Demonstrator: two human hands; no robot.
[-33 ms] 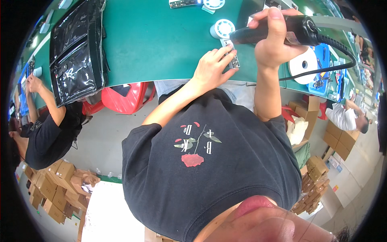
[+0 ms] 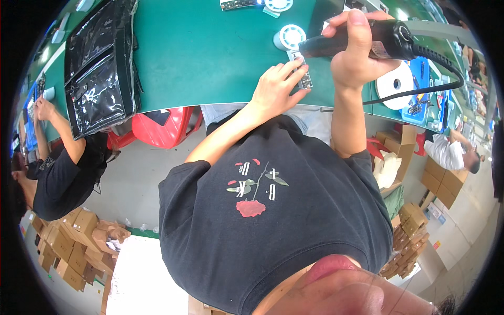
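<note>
My right hand [image 2: 354,58] is wrapped round a black corded electric screwdriver [image 2: 328,46], held almost level with its tip to the left. That tip is at the narrow white part of a small device [image 2: 305,81], which has a round white ribbed head [image 2: 292,37] and a circuit board showing at its near end. My left hand [image 2: 276,86] has its fingertips on the device's narrow part, the thumb near the board end, steadying it on the green table [image 2: 199,58]. The exact contact of the screwdriver's tip is too small to make out.
A similar white round piece [image 2: 278,4] and a circuit board [image 2: 239,4] are at the far edge. On the left is a black bag in clear plastic [image 2: 102,68]. A white reel [image 2: 395,85] and blue tray [image 2: 420,68] stand right, under the cord [image 2: 436,90]. Another person [image 2: 63,178] works at left.
</note>
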